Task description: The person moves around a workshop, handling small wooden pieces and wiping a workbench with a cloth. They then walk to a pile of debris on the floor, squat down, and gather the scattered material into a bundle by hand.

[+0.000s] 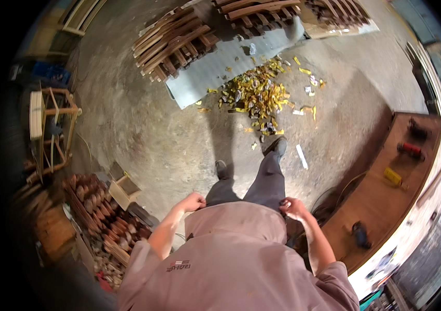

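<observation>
My left hand (194,201) is closed at the left corner of my pale brownish shirt's hem (244,206), beside my dark trousers (264,184). At the hem's opposite corner, my right hand (295,208) has its fingers curled inward, with a small dark spot at the fingertips. Whether either hand pinches cloth or something small is too hard to see. Both forearms are bent, with the hands at waist height.
Yellow scraps (259,93) lie heaped ahead beside a grey sheet (189,85) and stacked wooden parts (174,44). On the right, a brown bench (371,207) carries power tools (360,235). Turned wood pieces (101,207) and a wooden frame (57,129) stand left.
</observation>
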The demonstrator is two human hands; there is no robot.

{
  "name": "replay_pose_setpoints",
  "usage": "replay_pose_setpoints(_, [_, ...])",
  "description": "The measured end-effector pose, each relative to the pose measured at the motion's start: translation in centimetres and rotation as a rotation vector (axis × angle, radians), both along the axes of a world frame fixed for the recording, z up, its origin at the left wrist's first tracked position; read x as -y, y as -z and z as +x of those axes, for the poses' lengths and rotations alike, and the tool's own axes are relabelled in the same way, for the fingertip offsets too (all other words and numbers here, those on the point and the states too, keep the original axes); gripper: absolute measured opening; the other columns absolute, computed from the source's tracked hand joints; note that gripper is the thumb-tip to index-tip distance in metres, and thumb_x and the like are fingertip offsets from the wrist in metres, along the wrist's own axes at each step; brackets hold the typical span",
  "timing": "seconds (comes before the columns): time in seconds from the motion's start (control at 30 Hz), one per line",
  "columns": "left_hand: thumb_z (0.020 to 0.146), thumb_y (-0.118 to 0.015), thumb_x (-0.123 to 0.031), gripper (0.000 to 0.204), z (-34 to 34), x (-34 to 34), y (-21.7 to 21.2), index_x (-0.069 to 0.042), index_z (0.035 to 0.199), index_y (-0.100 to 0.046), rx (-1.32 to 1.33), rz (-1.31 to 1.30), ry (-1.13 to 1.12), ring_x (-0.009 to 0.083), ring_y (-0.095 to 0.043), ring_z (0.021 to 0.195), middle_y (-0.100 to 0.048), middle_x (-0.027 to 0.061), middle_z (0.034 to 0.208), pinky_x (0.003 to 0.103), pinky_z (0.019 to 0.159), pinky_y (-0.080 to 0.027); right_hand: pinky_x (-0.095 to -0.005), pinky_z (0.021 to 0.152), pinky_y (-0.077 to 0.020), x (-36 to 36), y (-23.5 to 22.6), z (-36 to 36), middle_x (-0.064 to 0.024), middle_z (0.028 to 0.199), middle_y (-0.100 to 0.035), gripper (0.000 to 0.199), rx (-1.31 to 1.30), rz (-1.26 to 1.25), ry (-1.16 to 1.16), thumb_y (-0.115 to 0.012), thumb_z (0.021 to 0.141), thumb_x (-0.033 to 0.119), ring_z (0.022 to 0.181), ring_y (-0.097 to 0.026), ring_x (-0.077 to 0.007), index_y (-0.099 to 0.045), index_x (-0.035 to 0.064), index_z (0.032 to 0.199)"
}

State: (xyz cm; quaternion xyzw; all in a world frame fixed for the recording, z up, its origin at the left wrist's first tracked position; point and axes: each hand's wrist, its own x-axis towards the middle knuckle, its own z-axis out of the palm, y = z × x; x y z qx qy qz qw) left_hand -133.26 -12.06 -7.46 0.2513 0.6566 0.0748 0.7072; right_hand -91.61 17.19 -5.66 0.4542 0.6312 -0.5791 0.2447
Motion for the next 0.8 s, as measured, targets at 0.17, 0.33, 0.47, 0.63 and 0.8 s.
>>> replay_pose_setpoints(0.17, [0.080,-0.065,-0.008,0.018,1.9,-7.4,-7.7,-0.002,0.097,-0.071,0.208,-0.006,0.017,0.0123,-0.062,0.074,-0.071,0.0040,0.081,0.032,0.068,-0.050,-0.0396,0.075,-0.0555,-9.1,1.3,-0.1,-0.0147,0.089,-0.072,0.027,-0.108,-0.051,-0.506,-0.071,0.075,0.024,0.086,-0.070,-0.0323,-0.073,0.0110,0.099])
replay_pose_setpoints(0.33, [0.080,-0.064,-0.006,0.017,3.5,-10.1,-6.9,-0.001,0.095,-0.070,0.555,-0.099,0.151,0.0120,-0.062,0.074,-0.071,0.0049,0.081,0.031,0.068,-0.051,-0.0381,0.069,-0.0552,-11.8,1.1,-0.3,-0.0114,0.085,-0.073,0.026,-0.055,-0.379,-0.719,-0.061,0.074,0.009,0.077,-0.070,-0.0255,-0.072,0.0057,0.098])
replay_pose_setpoints(0.47, [0.081,-0.066,-0.008,0.015,2.3,-15.5,-5.0,-0.001,0.093,-0.069,0.687,-0.049,0.221,0.0121,-0.065,0.073,-0.071,0.0057,0.080,0.030,0.067,-0.052,-0.0317,0.072,-0.0541,-13.8,-4.0,-4.0,-0.0070,0.089,-0.074,0.036,-0.058,-0.851,-0.731,-0.068,0.070,-0.001,0.082,-0.066,-0.0148,-0.070,0.0023,0.106])
replay_pose_setpoints(0.63, [0.078,-0.078,-0.020,0.035,-2.5,-22.0,11.2,-0.004,0.107,-0.065,0.284,0.093,-0.178,0.0158,-0.069,0.078,-0.073,0.0067,0.087,0.031,0.068,-0.054,-0.0319,0.084,-0.0563,-24.8,3.0,-10.3,-0.0097,0.105,-0.072,0.033,0.059,-0.729,-0.498,-0.065,0.086,-0.005,0.096,-0.067,-0.0178,-0.067,0.0022,0.118])
replay_pose_setpoints(0.8, [0.063,-0.090,-0.040,0.107,-12.6,-32.6,35.6,-0.007,0.148,-0.035,-0.727,0.104,-0.046,0.0396,-0.040,0.137,-0.036,0.0230,0.151,0.047,0.111,-0.039,-0.0436,0.103,-0.0471,-38.3,33.1,-17.8,-0.0201,0.139,-0.055,0.086,-0.220,0.188,-0.328,-0.084,0.075,0.040,0.122,-0.057,-0.0334,-0.046,0.0075,0.145])
